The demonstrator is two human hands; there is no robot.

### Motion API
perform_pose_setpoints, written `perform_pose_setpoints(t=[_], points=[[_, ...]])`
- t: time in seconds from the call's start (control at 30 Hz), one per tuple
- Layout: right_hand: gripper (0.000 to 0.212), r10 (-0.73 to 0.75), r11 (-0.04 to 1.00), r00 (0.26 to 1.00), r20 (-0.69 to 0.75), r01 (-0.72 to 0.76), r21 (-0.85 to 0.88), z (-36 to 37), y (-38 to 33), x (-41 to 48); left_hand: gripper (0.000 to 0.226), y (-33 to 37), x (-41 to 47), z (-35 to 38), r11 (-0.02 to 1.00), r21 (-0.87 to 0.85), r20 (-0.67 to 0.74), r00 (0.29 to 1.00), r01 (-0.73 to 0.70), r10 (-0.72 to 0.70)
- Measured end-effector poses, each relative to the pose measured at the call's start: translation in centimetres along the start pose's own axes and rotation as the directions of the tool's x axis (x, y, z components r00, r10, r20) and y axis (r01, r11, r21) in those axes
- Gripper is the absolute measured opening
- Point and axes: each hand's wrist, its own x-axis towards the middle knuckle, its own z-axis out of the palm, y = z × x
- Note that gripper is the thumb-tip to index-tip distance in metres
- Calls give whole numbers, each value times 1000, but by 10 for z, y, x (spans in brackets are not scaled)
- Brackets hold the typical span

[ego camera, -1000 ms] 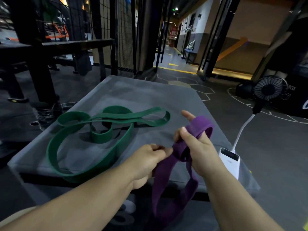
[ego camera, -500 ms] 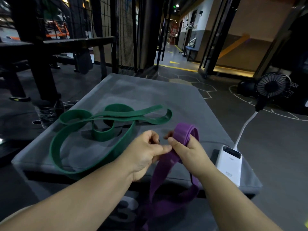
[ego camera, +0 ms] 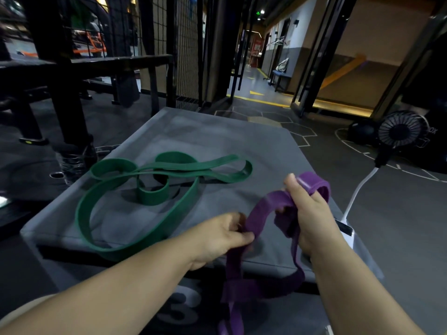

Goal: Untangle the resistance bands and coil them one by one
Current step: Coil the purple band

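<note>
A purple resistance band [ego camera: 263,209] is held up over the near right part of a grey padded box [ego camera: 217,131]. My right hand [ego camera: 312,213] grips a wound loop of it, thumb up, with the loop's top sticking out past the fingers. My left hand [ego camera: 217,238] pinches the band lower down, and a short arch of band spans between the two hands. The rest of the purple band hangs down over the box's front edge. A green resistance band [ego camera: 135,204] lies loose in twisted loops on the box's left half, away from both hands.
A white power bank [ego camera: 346,232] sits at the box's right edge, partly behind my right wrist, with a white cable up to a small black fan [ego camera: 399,131]. Black rack frames [ego camera: 60,93] stand to the left. Dark gym floor surrounds the box.
My hands have drawn apart: the right went up and to the right with its loop, the left stayed low, and a stretch of purple band now arches between them.
</note>
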Motion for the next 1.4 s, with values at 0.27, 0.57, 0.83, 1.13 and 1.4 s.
perform_pose_setpoints(t=[0.27,0.57,0.83,1.13,1.4], points=[[13,179,967,866,467,-67,-247,-7,7,-13,19,33,-8,-9,885,-322,-259,930,-336,259],[48,277,960,729,626,-191,-203,-1,12,-20,37,46,-22,-37,929,25,-59,927,-370,371],[53,338,931,521,784,-309,-196,0,7,-25,17,54,-23,-57,925,213,-195,914,-314,355],[45,145,941,294,945,-337,-40,-5,7,-25,13,52,-23,-59,931,-272,-94,969,-245,228],[29,-108,868,277,955,-442,226,10,-3,-28,13,29,-9,-19,967,143,-8,977,-210,213]])
